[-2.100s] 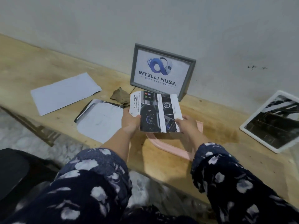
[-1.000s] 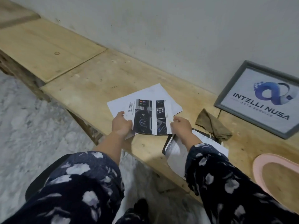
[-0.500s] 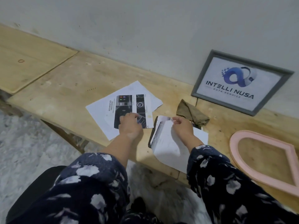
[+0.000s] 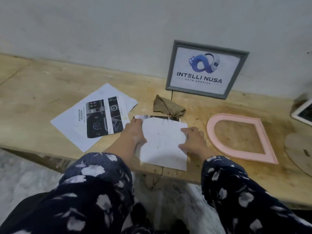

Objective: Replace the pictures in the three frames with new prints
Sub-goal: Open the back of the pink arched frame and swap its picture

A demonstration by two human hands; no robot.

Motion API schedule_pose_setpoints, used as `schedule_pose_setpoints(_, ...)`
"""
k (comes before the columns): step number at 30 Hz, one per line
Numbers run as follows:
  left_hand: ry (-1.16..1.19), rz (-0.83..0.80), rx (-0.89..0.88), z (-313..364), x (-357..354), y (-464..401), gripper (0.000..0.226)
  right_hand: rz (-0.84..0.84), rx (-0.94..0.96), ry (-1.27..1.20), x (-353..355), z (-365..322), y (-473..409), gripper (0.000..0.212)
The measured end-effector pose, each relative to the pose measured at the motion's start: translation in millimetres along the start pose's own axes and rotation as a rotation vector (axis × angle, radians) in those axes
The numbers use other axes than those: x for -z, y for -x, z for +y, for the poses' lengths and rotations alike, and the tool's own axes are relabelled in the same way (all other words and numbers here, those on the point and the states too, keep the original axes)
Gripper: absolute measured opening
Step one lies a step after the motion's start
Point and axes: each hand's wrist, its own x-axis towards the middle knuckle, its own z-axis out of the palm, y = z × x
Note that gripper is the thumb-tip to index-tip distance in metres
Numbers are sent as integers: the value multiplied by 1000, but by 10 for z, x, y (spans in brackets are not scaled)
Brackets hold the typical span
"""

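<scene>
A face-down white sheet (image 4: 163,142) lies on top of a stack at the bench's front edge. My left hand (image 4: 135,132) holds its left edge and my right hand (image 4: 192,139) holds its right edge. A dark glossy print (image 4: 158,117) peeks out from under its far side. The car-dashboard print (image 4: 101,115) lies flat to the left on another white sheet (image 4: 67,127). An empty pink frame (image 4: 211,132) lies to the right. A grey frame (image 4: 173,65) with a blue logo picture leans on the wall. A white frame (image 4: 302,112) shows at the right edge.
A crumpled brown cloth (image 4: 167,107) sits just behind the stack. A round-edged cardboard backing (image 4: 297,149) lies at the far right. The wooden bench (image 4: 33,98) runs along a white wall, and its front edge is close to my knees.
I laid the dashboard print down on the left sheet and let it go. Both hands moved right onto the face-down sheet of the stack. My view swung back to the right.
</scene>
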Motion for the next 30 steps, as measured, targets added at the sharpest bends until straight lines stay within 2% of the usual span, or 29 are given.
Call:
schedule_pose_setpoints(3,-57,-9,13,37,4,-56,64,5,-4,9,-9,13,-31,73)
schedule_pose_setpoints(8,-98,-68,94,44,10,-146,88,20,-14,19,-34,15,-76,74)
schedule_pose_setpoints(15,-67,-54,66,42,15,-143,91,46,-19,4,-73,8,-92,78)
schedule_pose_setpoints(20,-127,-78,60,84,43,-136,82,114,-9,-90,-126,-10,-36,79)
schedule_pose_setpoints(24,-147,-20,55,103,14,-122,73,176,6,-111,-154,-40,-15,86)
schedule_pose_setpoints(28,-24,19,49,19,20,-52,73,192,-84,-248,-186,-3,-13,98)
schedule_pose_setpoints(30,57,44,56,-61,4,-2,76,192,-148,-238,-191,37,4,94)
